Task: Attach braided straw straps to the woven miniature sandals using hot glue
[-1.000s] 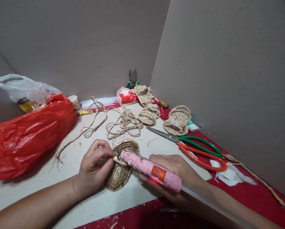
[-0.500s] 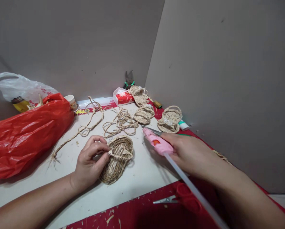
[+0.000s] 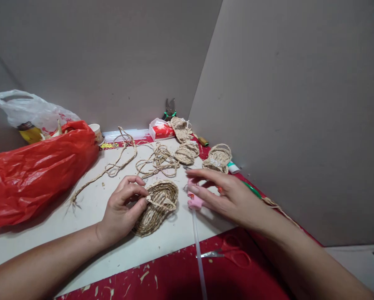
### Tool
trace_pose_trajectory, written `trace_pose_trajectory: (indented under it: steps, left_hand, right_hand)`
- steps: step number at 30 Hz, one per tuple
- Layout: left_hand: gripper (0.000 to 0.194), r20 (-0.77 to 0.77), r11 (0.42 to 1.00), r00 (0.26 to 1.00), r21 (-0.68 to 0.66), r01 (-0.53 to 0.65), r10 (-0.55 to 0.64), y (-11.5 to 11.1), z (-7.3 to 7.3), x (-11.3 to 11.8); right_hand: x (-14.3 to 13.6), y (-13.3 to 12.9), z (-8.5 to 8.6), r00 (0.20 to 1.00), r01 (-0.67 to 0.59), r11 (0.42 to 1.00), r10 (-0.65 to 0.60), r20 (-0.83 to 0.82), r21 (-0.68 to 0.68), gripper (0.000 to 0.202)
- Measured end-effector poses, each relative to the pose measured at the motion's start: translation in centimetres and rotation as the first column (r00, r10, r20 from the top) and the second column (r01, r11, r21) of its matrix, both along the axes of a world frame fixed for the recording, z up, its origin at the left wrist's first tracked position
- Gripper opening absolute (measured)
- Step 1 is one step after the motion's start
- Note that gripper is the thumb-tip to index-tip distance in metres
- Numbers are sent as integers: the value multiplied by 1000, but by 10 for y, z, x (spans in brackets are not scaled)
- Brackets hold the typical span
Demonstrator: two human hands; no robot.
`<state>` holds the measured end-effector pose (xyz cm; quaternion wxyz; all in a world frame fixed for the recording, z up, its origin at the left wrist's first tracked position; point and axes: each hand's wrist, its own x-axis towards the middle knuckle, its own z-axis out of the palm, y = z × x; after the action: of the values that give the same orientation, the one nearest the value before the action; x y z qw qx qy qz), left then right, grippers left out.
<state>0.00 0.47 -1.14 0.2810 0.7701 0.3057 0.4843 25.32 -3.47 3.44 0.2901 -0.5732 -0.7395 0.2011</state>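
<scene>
The print on the red tissue packet point(image 3: 161, 132) by the far edge of the bench is too small for me to read, as are the red marks on the white plastic bag point(image 3: 36, 110) at the far left corner. I count three small woven pieces toward the far right corner, two pairs of scissors, one pair of pliers point(image 3: 170, 112), one paper cup point(image 3: 96, 133) and one spool point(image 3: 203, 141).

My left hand point(image 3: 122, 210) has thumb and finger pinched together on the end of a strap point(image 3: 161, 204) on the woven slipper point(image 3: 144, 221), midway along the white board point(image 3: 180, 233). My right hand point(image 3: 227, 193) has its fingers and thumb apart beside the pink glue gun point(image 3: 195, 203); I cannot tell whether they touch it. That hand and arm block most of the large scissors point(image 3: 252, 190). The clear glue stick point(image 3: 199, 258) crosses the small scissors' point(image 3: 216, 253) tip near the board's front edge. A tangled cord point(image 3: 161, 160) lies beyond the slipper.
</scene>
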Motion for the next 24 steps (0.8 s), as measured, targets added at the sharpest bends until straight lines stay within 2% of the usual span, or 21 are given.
trace_pose_trajectory:
  steps: [3,5,8,14,16,19,21,24]
  left_hand:
    - [13,-12,1000,1000,-24,17,-18,-1,1,0]
    - [12,-22,997,999,-68,32,-33,-1,2,0]
    - [9,-12,985,998,-163,54,-57,0,3,2]
    - [4,69,931,993,-346,114,-96,2,2,6]
    - [9,115,897,988,-418,143,-104,2,1,6]
    - [18,166,811,979,-553,189,-115,0,0,6]
    - [19,164,784,979,-589,197,-122,0,0,5]
    - [19,134,792,984,-586,173,-115,0,1,5]
  right_hand:
    - [-26,6,-6,975,-165,986,157,-159,-35,32]
    - [-36,9,-13,952,-227,972,209,-223,-58,25]
    - [-38,9,-23,944,-206,976,180,-275,-67,25]
    - [-33,7,-29,955,-189,982,179,-237,-22,23]
    - [-33,7,-29,955,-196,981,190,-225,-4,23]
    - [-35,5,-28,953,-206,979,203,-224,9,24]
    - [-36,5,-28,953,-219,976,217,-211,12,24]
    - [-37,4,-30,952,-236,971,236,-194,25,22]
